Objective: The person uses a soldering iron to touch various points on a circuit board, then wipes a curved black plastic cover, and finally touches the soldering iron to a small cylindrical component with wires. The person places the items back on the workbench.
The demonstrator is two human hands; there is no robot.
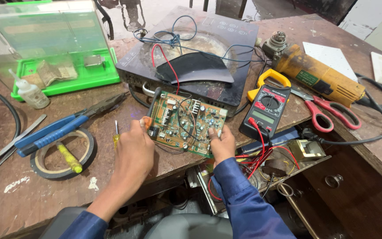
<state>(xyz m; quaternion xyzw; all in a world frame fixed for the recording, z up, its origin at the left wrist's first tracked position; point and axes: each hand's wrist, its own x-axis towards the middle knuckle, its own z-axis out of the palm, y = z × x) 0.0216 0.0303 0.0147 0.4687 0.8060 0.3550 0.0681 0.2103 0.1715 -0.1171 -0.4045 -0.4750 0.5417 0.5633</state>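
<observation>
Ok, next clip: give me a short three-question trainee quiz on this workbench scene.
1. True or false: both hands hold the green circuit board above the bench.
2. Which tool lies just right of the multimeter? A) red-handled scissors B) a hammer C) a paintbrush
3. Fill in: the yellow-handled screwdriver lies across a roll of ____.

Key
1. True: the left hand grips the board's left edge and the right hand its right edge.
2. A: the red-handled scissors lie between the multimeter and the yellow angle grinder.
3. Tape: the dark tape roll lies flat on the wooden bench.
</observation>
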